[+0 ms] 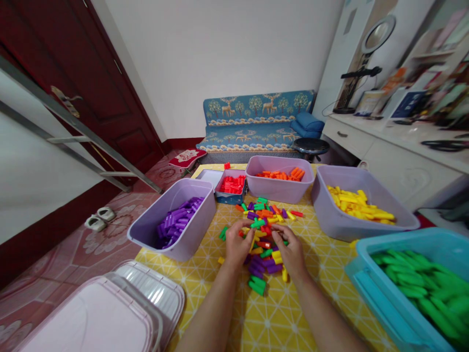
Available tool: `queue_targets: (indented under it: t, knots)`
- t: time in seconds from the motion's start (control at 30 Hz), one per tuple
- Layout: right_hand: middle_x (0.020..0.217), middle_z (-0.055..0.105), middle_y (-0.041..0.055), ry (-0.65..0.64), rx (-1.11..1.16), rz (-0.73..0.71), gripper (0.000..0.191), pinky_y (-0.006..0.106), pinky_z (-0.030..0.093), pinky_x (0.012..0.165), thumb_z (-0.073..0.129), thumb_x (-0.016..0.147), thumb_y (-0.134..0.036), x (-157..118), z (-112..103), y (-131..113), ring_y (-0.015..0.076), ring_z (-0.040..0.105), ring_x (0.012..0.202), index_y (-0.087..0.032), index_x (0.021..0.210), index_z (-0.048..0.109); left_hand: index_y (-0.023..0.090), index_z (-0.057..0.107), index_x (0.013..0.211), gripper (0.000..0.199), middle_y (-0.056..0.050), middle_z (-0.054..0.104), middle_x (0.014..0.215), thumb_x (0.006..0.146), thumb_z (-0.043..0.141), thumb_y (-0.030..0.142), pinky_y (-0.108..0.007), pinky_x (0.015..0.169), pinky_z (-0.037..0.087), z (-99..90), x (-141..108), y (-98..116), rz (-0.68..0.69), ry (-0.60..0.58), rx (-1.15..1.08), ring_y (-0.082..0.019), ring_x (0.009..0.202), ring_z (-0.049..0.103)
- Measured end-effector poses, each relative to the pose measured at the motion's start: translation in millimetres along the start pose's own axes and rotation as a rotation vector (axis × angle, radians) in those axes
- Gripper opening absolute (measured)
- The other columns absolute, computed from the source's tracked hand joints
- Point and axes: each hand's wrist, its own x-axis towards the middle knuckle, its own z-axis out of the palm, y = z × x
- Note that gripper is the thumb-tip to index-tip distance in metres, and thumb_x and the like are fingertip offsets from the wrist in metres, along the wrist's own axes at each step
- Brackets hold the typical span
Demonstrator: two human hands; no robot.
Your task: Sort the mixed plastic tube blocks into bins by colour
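Nearest us, pale lids (88, 318) lie at the left and a turquoise tub (373, 278) of green pieces stands at the right. Between them, we see the yellow patterned desk (264, 322). Over its middle, the left hand (239, 244) is half curled, thumb and forefinger a little apart, its fingertips beside a green piece (258, 223); we cannot tell whether they grip it. The right hand (291, 248) is loosely bent with a narrow gap at thumb and forefinger; we cannot make out anything held. The heap of mixed coloured pieces (264, 245) lies between and beneath both hands. Beyond, we find tubs of purple (179, 220), yellow (361, 205) and orange pieces (280, 175), plus a tin of red ones (232, 185). On the white dresser (351, 134), a blue-fronted box (408, 104) bears pale marks too blurred for us to read.
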Motion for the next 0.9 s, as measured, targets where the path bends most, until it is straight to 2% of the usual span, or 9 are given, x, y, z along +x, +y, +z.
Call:
queue_targets:
  t: [0.13,0.2,0.33,0.5,0.63,0.77,0.9]
  knots:
    - [0.105,0.066,0.0086,0.001,-0.027,-0.011,0.031,0.035,0.049,0.085,0.057,0.086,-0.044,-1,-1,-1,0.0221,0.062,0.094,-0.019,0.103,0.064,0.017,0.066,0.087,0.015,-0.001,0.068,0.078,0.076,0.068,0.027,-0.025,0.071,0.05,-8.5,9,-1,-0.155,0.175,-0.216,-0.014,0.074,0.063]
    - [0.103,0.066,0.0081,-0.017,-0.056,-0.036,0.03,0.034,0.05,0.082,0.059,0.085,-0.044,-1,0,-1,0.0212,0.063,0.09,-0.019,0.102,0.065,0.016,0.066,0.089,0.018,-0.001,0.066,0.076,0.076,0.068,0.029,-0.024,0.068,0.049,-11.3,12,-5,-0.177,0.18,-0.239,-0.014,0.071,0.062]
    - [0.101,0.066,0.007,-0.084,-0.105,-0.102,0.028,0.033,0.051,0.081,0.061,0.085,-0.04,-2,1,0,0.0191,0.063,0.086,-0.02,0.104,0.064,0.016,0.069,0.093,0.016,-0.004,0.068,0.081,0.079,0.063,0.022,-0.026,0.069,0.05,-10.3,10,-11,-0.148,0.016,-0.133,-0.015,0.072,0.062]
    - [0.114,0.065,0.0071,-0.121,-0.151,-0.19,0.044,0.036,0.05,0.09,0.061,0.086,-0.035,-3,1,2,0.0208,0.062,0.101,-0.024,0.128,0.055,0.019,0.071,0.096,0.017,-0.006,0.07,0.091,0.083,0.06,0.019,-0.03,0.08,0.049,-5.3,3,-8,0.077,-0.284,0.109,-0.018,0.086,0.063]
    - [0.106,0.069,0.0062,-0.112,-0.275,-0.293,0.023,0.038,0.049,0.09,0.058,0.088,-0.032,-2,1,3,0.0218,0.062,0.1,-0.024,0.107,0.068,0.019,0.071,0.097,0.017,-0.006,0.07,0.089,0.086,0.058,0.021,-0.031,0.079,0.048,-3.2,1,-5,0.175,-0.389,0.265,-0.019,0.086,0.062]
    - [0.097,0.069,0.0071,0.001,-0.281,-0.284,0.018,0.037,0.05,0.083,0.058,0.087,-0.031,-1,0,0,0.0212,0.063,0.091,-0.021,0.098,0.069,0.02,0.07,0.102,0.019,-0.006,0.071,0.091,0.087,0.058,0.023,-0.031,0.079,0.048,-0.4,0,-6,0.159,-0.381,0.274,-0.019,0.087,0.063]
    - [0.098,0.067,0.007,0.317,-0.133,-0.21,0.024,0.034,0.05,0.078,0.06,0.086,-0.032,-1,-7,-24,0.0181,0.062,0.084,-0.019,0.106,0.065,0.021,0.07,0.101,0.018,-0.006,0.07,0.09,0.088,0.057,0.024,-0.029,0.077,0.047,2.4,-1,-9,0.149,-0.378,0.292,-0.019,0.086,0.062]
